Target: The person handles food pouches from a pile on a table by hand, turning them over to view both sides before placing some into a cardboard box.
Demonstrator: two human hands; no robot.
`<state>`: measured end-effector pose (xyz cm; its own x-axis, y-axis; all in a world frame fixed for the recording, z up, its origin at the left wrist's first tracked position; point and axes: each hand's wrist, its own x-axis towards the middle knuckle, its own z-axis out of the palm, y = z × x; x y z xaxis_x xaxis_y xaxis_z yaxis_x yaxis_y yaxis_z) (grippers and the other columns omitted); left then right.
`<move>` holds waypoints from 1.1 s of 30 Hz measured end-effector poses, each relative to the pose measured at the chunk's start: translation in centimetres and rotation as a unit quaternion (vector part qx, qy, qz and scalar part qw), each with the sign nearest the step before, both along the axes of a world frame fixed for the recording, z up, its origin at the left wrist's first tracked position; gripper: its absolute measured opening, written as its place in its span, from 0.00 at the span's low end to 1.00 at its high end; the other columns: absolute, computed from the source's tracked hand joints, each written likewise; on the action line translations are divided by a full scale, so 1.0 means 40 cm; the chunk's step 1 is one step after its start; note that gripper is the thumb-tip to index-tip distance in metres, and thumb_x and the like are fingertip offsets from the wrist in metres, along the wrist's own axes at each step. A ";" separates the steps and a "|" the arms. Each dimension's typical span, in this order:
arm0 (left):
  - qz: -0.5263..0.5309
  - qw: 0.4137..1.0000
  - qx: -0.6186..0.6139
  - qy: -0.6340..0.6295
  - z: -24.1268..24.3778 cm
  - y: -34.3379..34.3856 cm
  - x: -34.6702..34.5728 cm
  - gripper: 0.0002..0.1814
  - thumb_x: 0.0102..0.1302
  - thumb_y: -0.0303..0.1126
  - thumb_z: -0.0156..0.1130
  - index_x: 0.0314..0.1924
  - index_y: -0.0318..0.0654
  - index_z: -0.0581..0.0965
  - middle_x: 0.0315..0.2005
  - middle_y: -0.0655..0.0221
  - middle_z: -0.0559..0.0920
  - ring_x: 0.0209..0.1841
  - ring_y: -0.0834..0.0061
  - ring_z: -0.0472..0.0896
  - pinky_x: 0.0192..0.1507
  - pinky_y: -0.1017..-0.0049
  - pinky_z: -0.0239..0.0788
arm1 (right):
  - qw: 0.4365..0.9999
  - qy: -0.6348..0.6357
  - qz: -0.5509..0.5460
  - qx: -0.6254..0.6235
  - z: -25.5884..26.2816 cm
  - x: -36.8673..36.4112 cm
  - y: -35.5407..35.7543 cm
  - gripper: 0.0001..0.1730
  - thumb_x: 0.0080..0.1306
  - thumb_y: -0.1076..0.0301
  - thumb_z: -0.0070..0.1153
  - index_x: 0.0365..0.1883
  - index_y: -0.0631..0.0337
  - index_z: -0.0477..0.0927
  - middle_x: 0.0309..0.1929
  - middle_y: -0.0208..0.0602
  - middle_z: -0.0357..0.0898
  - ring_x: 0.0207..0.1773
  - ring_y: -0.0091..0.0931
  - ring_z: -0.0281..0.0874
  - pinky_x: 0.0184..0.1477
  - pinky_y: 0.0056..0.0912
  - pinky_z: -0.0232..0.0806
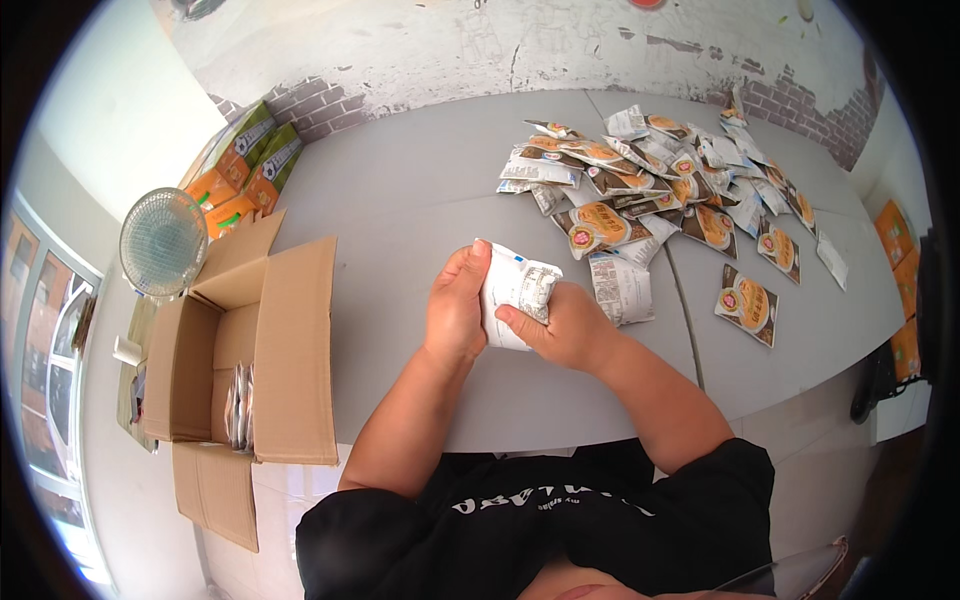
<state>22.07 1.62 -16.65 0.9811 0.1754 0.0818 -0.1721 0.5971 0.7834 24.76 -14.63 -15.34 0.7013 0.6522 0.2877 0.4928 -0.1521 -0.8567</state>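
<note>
Between my two hands is a white printed packet (504, 289), its back side facing up. My left hand (457, 300) grips its left edge with the thumb on top. My right hand (566, 326) holds its right side, thumb across the front and fingers behind. A large heap of brown-and-white packets (600, 225) lies beyond my hands to the right. Some show a brown front with an orange picture, others a white back. To the left, an opened cardboard box (294, 352) holds several packets (240, 409) standing on edge by its inner right wall.
The grey table (397, 225) has a seam running through its right part. Orange and green cartons (255, 161) stand at the back left, near a round ribbed object (163, 241) above the box flaps. More orange cartons (896, 240) are at the far right. A brick-patterned wall borders the table.
</note>
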 end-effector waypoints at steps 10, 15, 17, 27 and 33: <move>0.007 0.997 0.008 0.076 0.024 -0.014 0.004 0.24 0.75 0.53 0.50 0.43 0.36 0.76 0.38 0.64 0.81 0.39 0.76 0.81 0.42 0.75 0.75 | 1.000 0.024 -0.003 0.007 -0.021 0.013 0.002 0.23 0.69 0.50 0.55 0.44 0.62 0.83 0.34 0.46 0.85 0.38 0.40 0.83 0.43 0.37 0.73; -0.039 0.993 0.074 0.087 0.030 -0.017 -0.005 0.27 0.75 0.56 0.49 0.45 0.34 0.76 0.39 0.62 0.82 0.40 0.74 0.82 0.43 0.74 0.75 | 0.998 0.059 0.016 0.013 -0.013 0.018 -0.006 0.23 0.69 0.49 0.56 0.47 0.61 0.82 0.38 0.43 0.85 0.41 0.37 0.83 0.45 0.36 0.72; -0.025 0.992 0.102 0.072 0.020 -0.010 -0.004 0.28 0.75 0.56 0.49 0.44 0.33 0.76 0.39 0.62 0.82 0.39 0.73 0.82 0.42 0.74 0.76 | 0.998 0.059 0.023 -0.008 -0.009 0.017 -0.006 0.23 0.69 0.49 0.56 0.48 0.61 0.82 0.39 0.43 0.85 0.41 0.37 0.83 0.45 0.36 0.72; -0.010 0.995 0.022 0.100 0.030 -0.017 -0.002 0.34 0.73 0.60 0.47 0.46 0.29 0.76 0.40 0.58 0.82 0.41 0.71 0.83 0.44 0.72 0.76 | 0.995 0.090 0.036 0.024 -0.018 0.015 -0.008 0.23 0.69 0.49 0.56 0.46 0.62 0.83 0.35 0.39 0.85 0.38 0.29 0.82 0.42 0.33 0.72; -0.087 0.987 0.104 0.091 0.031 0.003 -0.003 0.26 0.72 0.49 0.57 0.50 0.27 0.75 0.42 0.58 0.83 0.41 0.69 0.83 0.42 0.70 0.78 | 0.981 0.189 0.053 0.009 -0.012 0.040 -0.018 0.26 0.69 0.46 0.57 0.44 0.65 0.83 0.32 0.33 0.82 0.36 0.20 0.78 0.38 0.26 0.70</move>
